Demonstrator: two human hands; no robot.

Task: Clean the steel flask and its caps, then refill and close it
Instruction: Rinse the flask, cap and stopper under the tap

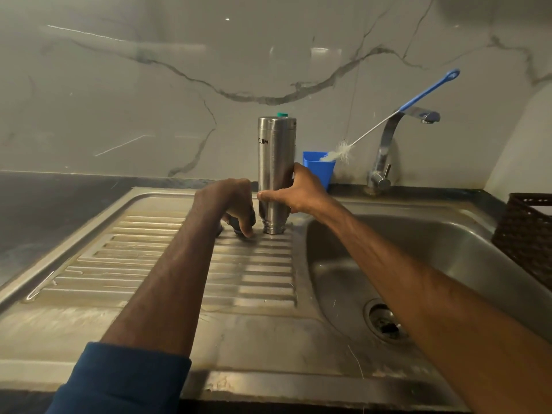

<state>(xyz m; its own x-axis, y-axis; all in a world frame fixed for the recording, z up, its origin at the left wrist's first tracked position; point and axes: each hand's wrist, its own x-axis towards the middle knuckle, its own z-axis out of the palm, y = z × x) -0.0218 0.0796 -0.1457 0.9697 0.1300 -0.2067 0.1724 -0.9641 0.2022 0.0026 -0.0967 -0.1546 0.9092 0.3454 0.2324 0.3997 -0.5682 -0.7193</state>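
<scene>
Head view. The steel flask (276,150) stands upside down just above the frame's centre, its threaded mouth resting on the ribbed drainboard (167,264) and its lettering inverted. The right hand (301,194) comes in from four o'clock and grips the flask's lower part: the thumb lies across the front of the body, and the other fingers curl round the side at three o'clock. The flask therefore rises from this hand towards twelve o'clock, most of its length clear of the grip.

At nine o'clock from the flask's mouth, just beside it, the left hand (231,201) reaches in from seven o'clock, knuckles up. Its fingers are curled down round a small dark cap (234,225), with the fingertips at the drainboard. Little of the cap shows under the hand, so I cannot tell whether it rests on the ribs. A dark blue sleeve (125,380) covers this arm at the frame's lower edge.

A small green top (282,114) shows over the flask's upturned base; what it belongs to is hidden. Behind the flask at two o'clock stands a blue cup (318,170) holding a bottle brush (418,100), bristles down, its blue handle leaning over the tap (388,135). The sink basin (448,249) fills the four o'clock side, with its drain (385,322) near the right forearm. A dark woven basket (528,234) sits at the three o'clock edge.
</scene>
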